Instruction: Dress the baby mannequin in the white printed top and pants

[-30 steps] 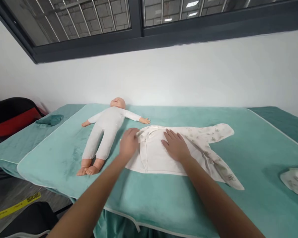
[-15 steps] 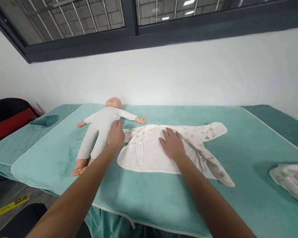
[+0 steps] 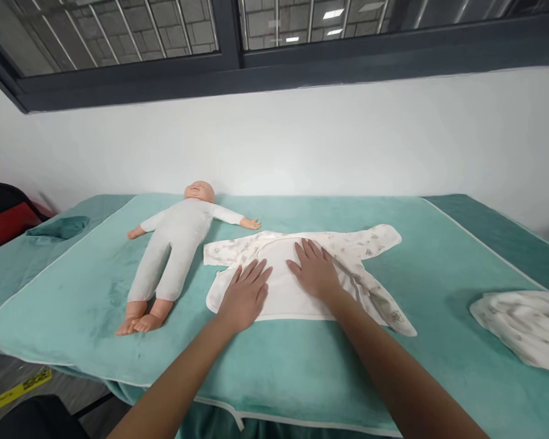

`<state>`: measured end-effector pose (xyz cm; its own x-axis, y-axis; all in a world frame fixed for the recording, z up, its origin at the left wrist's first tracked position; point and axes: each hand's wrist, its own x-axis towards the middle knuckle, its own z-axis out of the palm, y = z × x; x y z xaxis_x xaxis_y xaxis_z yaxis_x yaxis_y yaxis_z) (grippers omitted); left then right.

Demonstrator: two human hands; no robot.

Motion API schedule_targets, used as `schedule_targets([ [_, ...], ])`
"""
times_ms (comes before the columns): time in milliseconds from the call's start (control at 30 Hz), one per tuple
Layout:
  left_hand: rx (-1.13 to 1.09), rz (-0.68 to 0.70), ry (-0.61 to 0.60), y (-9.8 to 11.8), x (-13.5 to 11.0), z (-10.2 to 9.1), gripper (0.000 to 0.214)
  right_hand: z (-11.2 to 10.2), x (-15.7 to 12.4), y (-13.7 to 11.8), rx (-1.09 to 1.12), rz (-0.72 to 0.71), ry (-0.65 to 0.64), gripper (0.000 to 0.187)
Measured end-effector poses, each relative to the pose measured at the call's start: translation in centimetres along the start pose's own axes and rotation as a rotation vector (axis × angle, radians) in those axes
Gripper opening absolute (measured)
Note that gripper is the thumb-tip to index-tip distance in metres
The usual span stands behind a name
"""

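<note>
A white baby shirt [image 3: 279,250] with a small print lies spread out, its front opened and one flap folded out to the right. My left hand [image 3: 247,294] rests flat on its lower left part, fingers spread. On the middle of the shirt lies my right hand [image 3: 315,268], also flat with its fingers apart. To the left of the shirt a baby doll [image 3: 176,228] in a white body suit lies on its back, arms stretched out and feet toward me.
A green padded mat [image 3: 302,366] covers the bed. Bundled white printed cloth [image 3: 526,326] lies at the right. A black and red bag [image 3: 7,219] stands far left. Behind are a white wall [image 3: 302,146] and a dark window frame [image 3: 165,79].
My left hand has moved right and toward me, from the shirt's left sleeve beside the doll onto its lower left part, fingers now spread. My right hand stays on the shirt.
</note>
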<state>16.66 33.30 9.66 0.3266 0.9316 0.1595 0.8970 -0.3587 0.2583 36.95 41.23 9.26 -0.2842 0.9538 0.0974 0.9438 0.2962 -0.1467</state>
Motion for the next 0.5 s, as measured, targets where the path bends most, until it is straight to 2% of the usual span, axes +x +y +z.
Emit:
schedule_targets([
  [133, -0.055, -0.033, -0.029, -1.1, -1.8, -0.3, 0.048, -1.1, -0.9, 2.7, 0.08, 0.08, -0.054, 0.071],
  [267, -0.099, -0.053, -0.009, -1.6, -3.1, -0.1, 0.048, -2.3, -2.3, 5.2, 0.133, 0.073, -0.073, 0.07],
  [367, -0.101, -0.062, 0.019, -1.6, -3.4, 0.0, 0.047, -2.6, -3.4, 5.6, 0.107, 0.059, -0.061, 0.068],
  [500, -0.091, -0.055, 0.006, -1.3, -3.8, -0.1, 0.049, -2.2, -5.3, 4.9, 0.004, 0.01, -0.014, 0.069],
])
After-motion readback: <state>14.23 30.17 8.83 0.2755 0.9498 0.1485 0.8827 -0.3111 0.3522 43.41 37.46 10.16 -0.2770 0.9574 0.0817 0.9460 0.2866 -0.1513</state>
